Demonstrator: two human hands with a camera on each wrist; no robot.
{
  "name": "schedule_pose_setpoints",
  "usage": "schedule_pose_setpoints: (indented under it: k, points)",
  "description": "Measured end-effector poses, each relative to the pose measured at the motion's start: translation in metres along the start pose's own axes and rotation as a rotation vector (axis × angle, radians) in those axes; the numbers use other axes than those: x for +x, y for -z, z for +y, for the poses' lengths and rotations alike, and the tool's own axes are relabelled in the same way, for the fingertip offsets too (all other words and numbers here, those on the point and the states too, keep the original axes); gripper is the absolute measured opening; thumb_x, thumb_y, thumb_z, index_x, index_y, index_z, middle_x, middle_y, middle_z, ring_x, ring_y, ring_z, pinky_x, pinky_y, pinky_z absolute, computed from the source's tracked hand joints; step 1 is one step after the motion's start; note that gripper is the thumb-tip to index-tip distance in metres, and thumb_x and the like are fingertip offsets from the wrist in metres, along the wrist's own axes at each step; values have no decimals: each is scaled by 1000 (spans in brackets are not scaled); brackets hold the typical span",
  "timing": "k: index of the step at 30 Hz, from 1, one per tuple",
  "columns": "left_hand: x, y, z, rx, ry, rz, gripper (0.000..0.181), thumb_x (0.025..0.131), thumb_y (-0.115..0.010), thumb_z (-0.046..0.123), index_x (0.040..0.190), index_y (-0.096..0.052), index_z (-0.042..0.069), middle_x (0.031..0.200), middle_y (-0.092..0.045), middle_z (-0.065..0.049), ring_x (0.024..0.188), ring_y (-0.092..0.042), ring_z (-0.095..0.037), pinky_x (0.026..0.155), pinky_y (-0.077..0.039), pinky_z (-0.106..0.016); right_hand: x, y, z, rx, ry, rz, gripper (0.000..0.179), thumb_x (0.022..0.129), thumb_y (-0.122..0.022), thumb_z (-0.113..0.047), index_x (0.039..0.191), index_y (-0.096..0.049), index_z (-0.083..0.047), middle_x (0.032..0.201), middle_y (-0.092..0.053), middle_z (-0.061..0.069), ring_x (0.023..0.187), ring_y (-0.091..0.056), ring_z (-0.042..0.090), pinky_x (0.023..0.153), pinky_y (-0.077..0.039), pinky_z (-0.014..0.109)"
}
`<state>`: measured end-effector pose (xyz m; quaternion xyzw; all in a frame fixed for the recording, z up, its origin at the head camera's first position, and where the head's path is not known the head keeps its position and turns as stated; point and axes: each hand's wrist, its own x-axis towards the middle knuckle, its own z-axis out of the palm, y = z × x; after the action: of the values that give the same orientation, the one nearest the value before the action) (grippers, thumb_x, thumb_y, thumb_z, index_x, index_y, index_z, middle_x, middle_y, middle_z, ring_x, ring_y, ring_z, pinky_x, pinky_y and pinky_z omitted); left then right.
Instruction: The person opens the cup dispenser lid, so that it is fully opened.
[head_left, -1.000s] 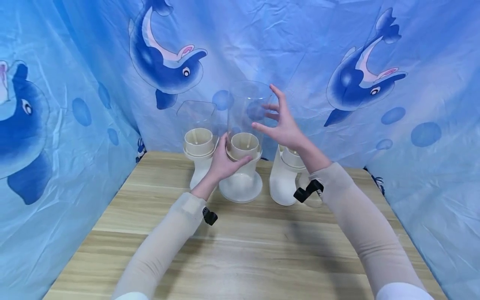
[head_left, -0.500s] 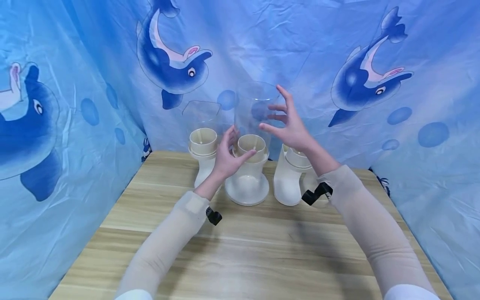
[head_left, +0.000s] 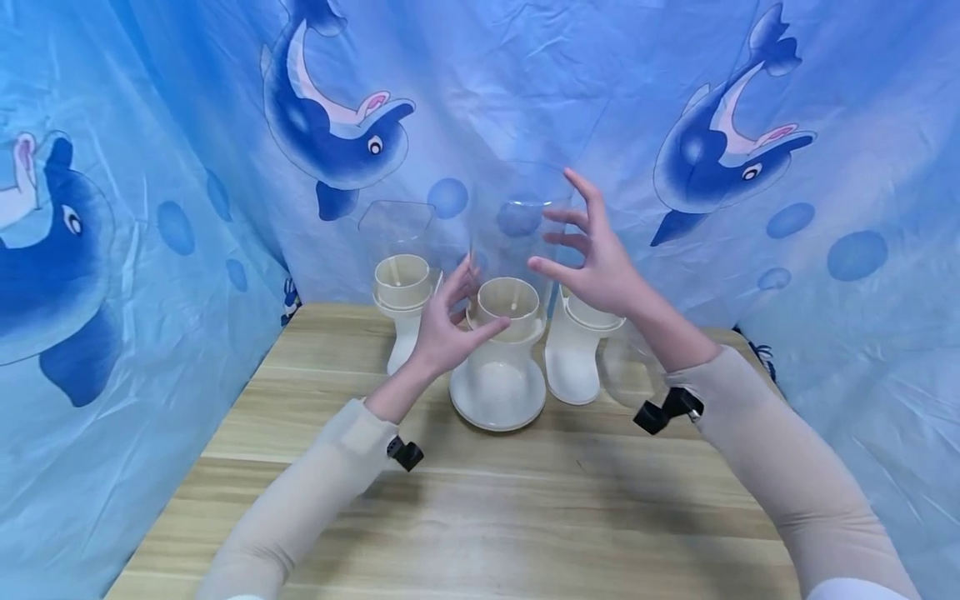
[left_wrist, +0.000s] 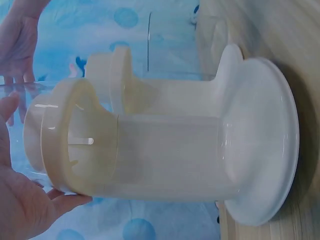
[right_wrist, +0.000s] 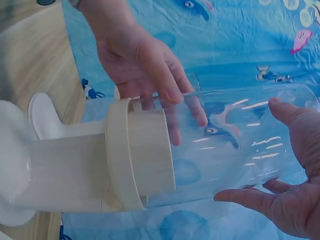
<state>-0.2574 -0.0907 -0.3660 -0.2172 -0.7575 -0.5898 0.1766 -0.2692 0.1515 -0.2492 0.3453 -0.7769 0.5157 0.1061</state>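
In the head view, a white stand [head_left: 498, 396] with a round base stands upright on the table, slightly forward of its two neighbours. It looks like a dry-food dispenser. A cream collar [right_wrist: 119, 155] with a ring-shaped insert [right_wrist: 150, 152] tops it, and from there a clear cylinder [right_wrist: 225, 145] rises. My left hand [head_left: 444, 329] holds the dispenser at collar height, thumb on the near side, fingers round the left. Higher up, my right hand [head_left: 603, 258] curls round the clear cylinder from the right. The left fingertips are partly hidden in the head view.
Behind on the left stands a similar white stand [head_left: 405, 346] under a clear angular container [head_left: 396, 218]. Another white stand [head_left: 573, 367] is close on the right, beside a clear round piece [head_left: 630, 367]. A blue dolphin-print curtain [head_left: 510, 83] encloses the wooden table [head_left: 480, 533].
The middle dispenser has come forward, towards me and away from its neighbours, with both hands on it throughout. The view has also shifted slightly.
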Motion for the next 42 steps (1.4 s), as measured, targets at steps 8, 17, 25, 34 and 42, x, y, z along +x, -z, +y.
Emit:
schedule_pose_setpoints:
  k: [8,17,25,34,42]
  points:
    - [-33,-2,21,-37,-64,-107,105,84,-90,7,169,-30,21,160,-55,-15,135,-65,-34,103,-61,-47,-43,6,-17,-5,-32,-6,114,90,-77,9,169,-5,-32,149,-50,17,134,-62,40,83,-66,26]
    - [-59,-11,34,-85,-56,-163,107,80,-91,0,168,-33,19,157,-58,-13,136,-64,-36,102,-60,-44,-84,8,-36,-73,1,18,122,85,-79,16,169,-3,-31,156,-49,17,133,-62,39,89,-65,32]
    - [-75,-15,34,-180,-87,-204,107,77,-89,-9,167,-34,13,159,-55,-17,141,-58,-42,104,-59,-44,-108,5,-44,-151,56,32,126,80,-83,15,169,-2,-21,155,-50,17,131,-65,34,83,-67,36]
    - [-86,-19,32,-190,-61,-185,108,77,-91,-7,166,-36,17,158,-56,-14,142,-57,-42,103,-60,-43,-116,1,-40,-132,30,17,126,83,-83,13,170,-2,-28,158,-47,23,132,-64,34,84,-67,47]
    - [-86,-20,34,-168,-70,-168,105,75,-92,-7,164,-39,12,157,-58,-14,141,-58,-43,101,-60,-44,-117,4,-40,-129,49,10,128,81,-84,15,170,-1,-25,158,-47,20,131,-66,26,84,-67,40]
